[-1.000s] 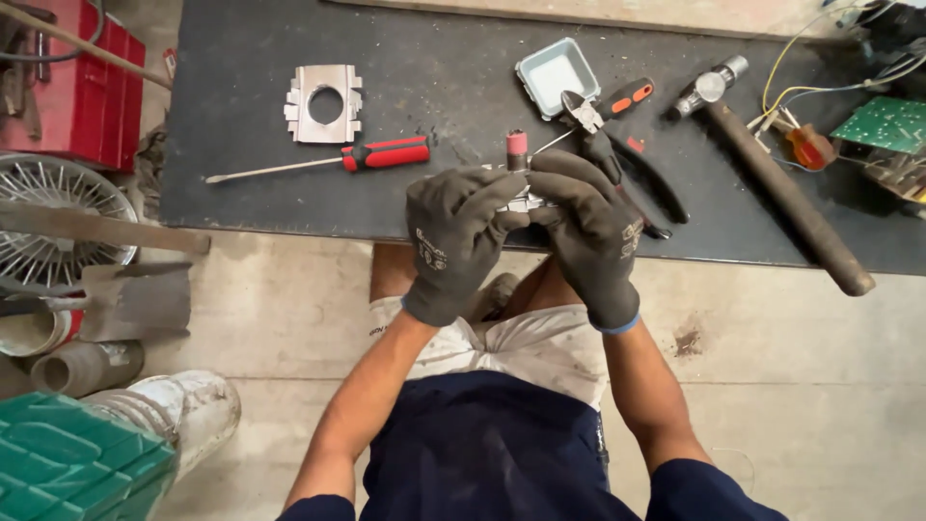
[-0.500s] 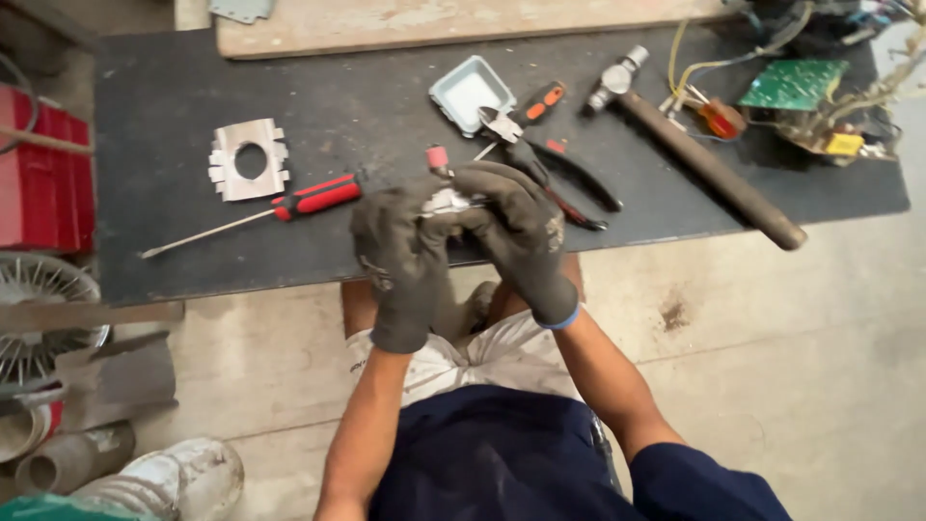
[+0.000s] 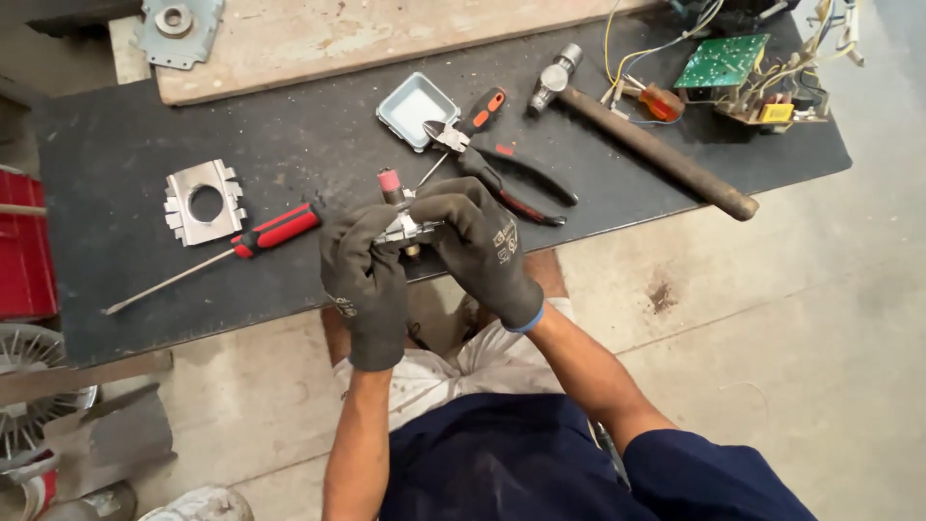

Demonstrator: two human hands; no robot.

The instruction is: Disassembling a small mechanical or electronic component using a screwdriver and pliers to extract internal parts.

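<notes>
- I see the fingers (image 3: 386, 224) of my gloved left hand (image 3: 367, 280) and gloved right hand (image 3: 477, 246) closed on a small silver metal part (image 3: 405, 230), held just above the dark counter (image 3: 125, 289).
- A red-handled screwdriver (image 3: 275, 230) lies just left; black-handled pliers (image 3: 511, 174) lie just right.

One hammer (image 3: 641, 130), one red-handled screwdriver (image 3: 217, 256), two pliers (image 3: 502, 164), one tray (image 3: 417, 109), two gloves (image 3: 424, 251).

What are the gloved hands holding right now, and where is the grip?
Both hands, left hand and right hand, pinch a small silvery metal part between their fingertips, one at each end.
</notes>
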